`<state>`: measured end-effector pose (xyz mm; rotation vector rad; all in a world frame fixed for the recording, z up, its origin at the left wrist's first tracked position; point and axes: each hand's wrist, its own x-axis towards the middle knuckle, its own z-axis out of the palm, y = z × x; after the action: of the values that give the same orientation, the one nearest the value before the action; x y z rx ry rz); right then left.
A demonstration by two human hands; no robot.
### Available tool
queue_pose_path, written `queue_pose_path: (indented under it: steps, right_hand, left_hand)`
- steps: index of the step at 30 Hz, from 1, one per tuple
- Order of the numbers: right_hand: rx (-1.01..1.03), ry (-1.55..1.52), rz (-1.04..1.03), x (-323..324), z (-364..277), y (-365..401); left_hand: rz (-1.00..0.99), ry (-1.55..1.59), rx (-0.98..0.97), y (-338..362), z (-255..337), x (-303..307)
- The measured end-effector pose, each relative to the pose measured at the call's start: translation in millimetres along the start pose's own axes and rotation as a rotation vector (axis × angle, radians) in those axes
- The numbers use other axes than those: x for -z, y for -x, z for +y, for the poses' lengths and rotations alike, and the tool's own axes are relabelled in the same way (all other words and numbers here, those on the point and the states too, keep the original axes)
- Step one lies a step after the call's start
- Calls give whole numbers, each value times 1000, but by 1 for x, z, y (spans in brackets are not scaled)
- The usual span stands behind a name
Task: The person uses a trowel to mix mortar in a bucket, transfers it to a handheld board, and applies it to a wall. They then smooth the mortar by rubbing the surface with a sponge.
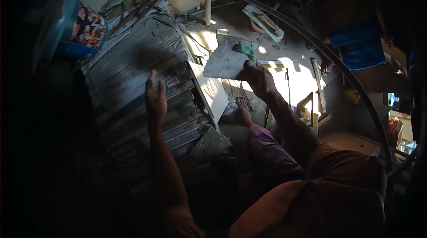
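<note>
My right hand grips the lower right edge of a flat pale plate with a green handle; the green curved piece stands on its upper face. The plate is held above the floor, just right of the stack. My left hand is raised over a stack of long flat boxes, fingers stretched out and nothing in it. Printed lettering shows on several box ends. A white panel leans against the stack's right side, partly under the plate. Below it lies a grey, dusty broken slab.
A blue bucket with a picture label stands at upper left. A dusty board lies on the floor at the back. A long curved bar arcs across the right, near a person in blue shorts. An upright pole stands behind.
</note>
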<state>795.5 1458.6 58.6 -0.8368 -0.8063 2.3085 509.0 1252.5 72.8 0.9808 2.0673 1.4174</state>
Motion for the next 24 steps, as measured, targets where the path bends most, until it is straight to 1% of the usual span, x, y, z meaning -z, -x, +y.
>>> queue_pose_path:
  steps: [1,3,4,5,6,7,8,9,10,11,13,14,15,17,18,19,21,23,24]
  right_hand:
    - [-9,-4,-27,-22,-14,16]
    - [-50,294,-134,-73,-40,63]
    - [2,471,-175,-88,-42,80]
    - [22,510,-277,-105,-50,94]
    - [45,543,-379,-124,-59,110]
    - [11,563,-438,-148,-54,156]
    - [44,542,-427,-164,-58,183]
    - [85,509,-456,-165,-59,198]
    - [264,473,-347,-165,-55,206]
    - [428,429,-230,-166,-47,220]
    - [548,338,-49,-182,-59,267]
    - [570,444,-9,-177,-60,285]
    - [513,478,21,-168,-53,293]
    - [387,550,-69,-183,-51,333]
    - [378,556,-103,-187,-45,345]
    - [379,558,-132,-192,-40,346]
    - [389,597,-215,-198,-43,357]
    - [292,432,-382,-198,-47,362]
    - [191,346,-404,-203,-50,364]
  left_hand:
    - [-105,78,-128,16,41,-3]
    - [-206,440,-42,61,115,-3]
    - [-278,438,-18,86,133,3]
    - [-349,439,-11,107,149,9]
    - [-242,422,-12,131,163,11]
    - [-205,392,-13,188,188,31]
    - [-131,331,149,211,199,42]
    - [-9,334,128,235,205,47]
    - [112,331,106,258,214,53]
    - [130,317,112,289,225,56]
    - [549,597,22,337,251,64]
    - [620,857,4,360,247,72]
    - [657,844,-21,377,257,78]
    - [835,1043,-103,410,279,84]
    - [766,1133,-197,424,275,92]
    - [790,1118,-224,428,284,98]
    - [729,1307,-280,446,310,97]
    - [719,1344,-313,456,323,96]
    - [691,1384,-335,458,328,94]
